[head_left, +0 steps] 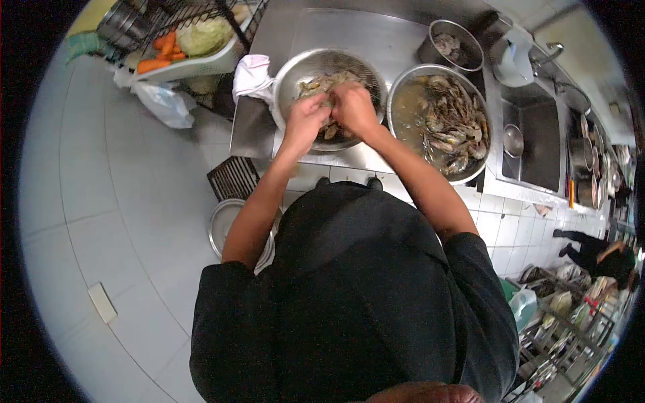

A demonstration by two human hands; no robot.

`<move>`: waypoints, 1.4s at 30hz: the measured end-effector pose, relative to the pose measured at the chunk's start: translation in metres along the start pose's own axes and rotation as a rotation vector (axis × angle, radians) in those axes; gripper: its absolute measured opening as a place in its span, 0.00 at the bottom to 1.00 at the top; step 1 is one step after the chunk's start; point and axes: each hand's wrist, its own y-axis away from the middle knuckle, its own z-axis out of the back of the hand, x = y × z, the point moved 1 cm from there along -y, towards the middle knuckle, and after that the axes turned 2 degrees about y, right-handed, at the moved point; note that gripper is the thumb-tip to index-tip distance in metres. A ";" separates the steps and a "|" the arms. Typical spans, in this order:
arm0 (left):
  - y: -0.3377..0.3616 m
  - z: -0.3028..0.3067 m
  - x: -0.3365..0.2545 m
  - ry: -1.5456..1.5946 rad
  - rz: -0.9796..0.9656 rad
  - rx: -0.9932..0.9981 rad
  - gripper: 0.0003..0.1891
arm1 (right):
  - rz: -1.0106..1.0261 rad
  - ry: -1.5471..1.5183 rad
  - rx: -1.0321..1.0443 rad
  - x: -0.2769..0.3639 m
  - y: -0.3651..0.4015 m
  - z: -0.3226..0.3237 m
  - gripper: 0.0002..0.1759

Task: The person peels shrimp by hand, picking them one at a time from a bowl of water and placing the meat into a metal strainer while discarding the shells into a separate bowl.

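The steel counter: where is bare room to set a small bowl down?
Bare counter lies behind the strainer bowl, left of the small pot. Crowded: left hand and right hand fill the strainer bowl; the shrimp bowl sits close beside.

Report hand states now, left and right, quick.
Left hand: closed over the colander of shrimp; what it holds can't be told.
Right hand: closed, touching the left; same.

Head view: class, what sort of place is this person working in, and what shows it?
Probably a restaurant kitchen: a steel counter, a big bowl of prawns beside a colander, and a sink.
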 end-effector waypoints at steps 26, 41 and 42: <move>-0.002 0.027 0.000 0.056 0.144 0.113 0.19 | 0.129 -0.068 0.342 0.030 -0.005 0.020 0.22; 0.010 0.011 -0.016 -0.090 0.095 0.101 0.33 | -0.021 -0.125 0.225 0.018 -0.003 0.029 0.17; 0.011 0.010 -0.017 -0.078 0.084 0.118 0.33 | -0.098 -0.086 0.153 0.007 -0.005 0.027 0.17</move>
